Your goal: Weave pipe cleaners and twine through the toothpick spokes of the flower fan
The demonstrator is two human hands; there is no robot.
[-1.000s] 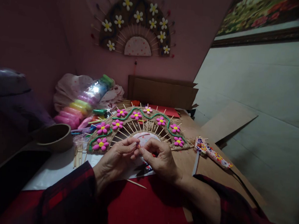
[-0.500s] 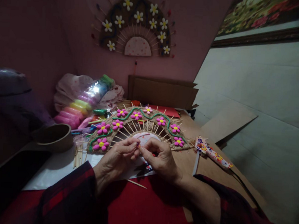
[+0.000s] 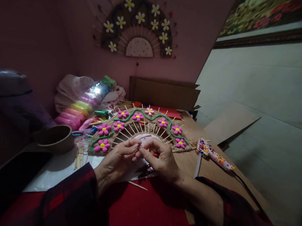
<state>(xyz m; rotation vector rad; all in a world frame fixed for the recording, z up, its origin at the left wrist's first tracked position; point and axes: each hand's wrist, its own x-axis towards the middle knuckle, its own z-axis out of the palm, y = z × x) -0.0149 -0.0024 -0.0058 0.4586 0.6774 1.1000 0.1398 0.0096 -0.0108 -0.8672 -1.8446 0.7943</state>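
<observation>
My left hand (image 3: 122, 155) and my right hand (image 3: 161, 159) meet in front of the fan, fingertips pinched together. Between them is something tiny, mostly hidden by the fingers; its kind cannot be made out. A bit of red shows under my right hand's fingers. Just behind stands a half-round twine-wrapped fan (image 3: 143, 117) with pink clay flowers, a green wavy strand and wooden sticks. Its pale half-round centre (image 3: 147, 138) is partly covered by my hands. Below the hands lie a dark item with a striped part (image 3: 149, 167) and a pointed wooden stick (image 3: 138, 185).
A flower-patterned glue gun (image 3: 214, 155) with a cord lies at right. To the left are a roll of tape (image 3: 55, 138), small sticks (image 3: 79, 158) and bagged coloured clay (image 3: 77, 109). Cardboard (image 3: 164, 93) leans at the back; a similar fan (image 3: 137, 24) hangs on the wall.
Almost nothing differs. Both hands stay pinched together in the same spot, with only a very slight shift of the fingers.
</observation>
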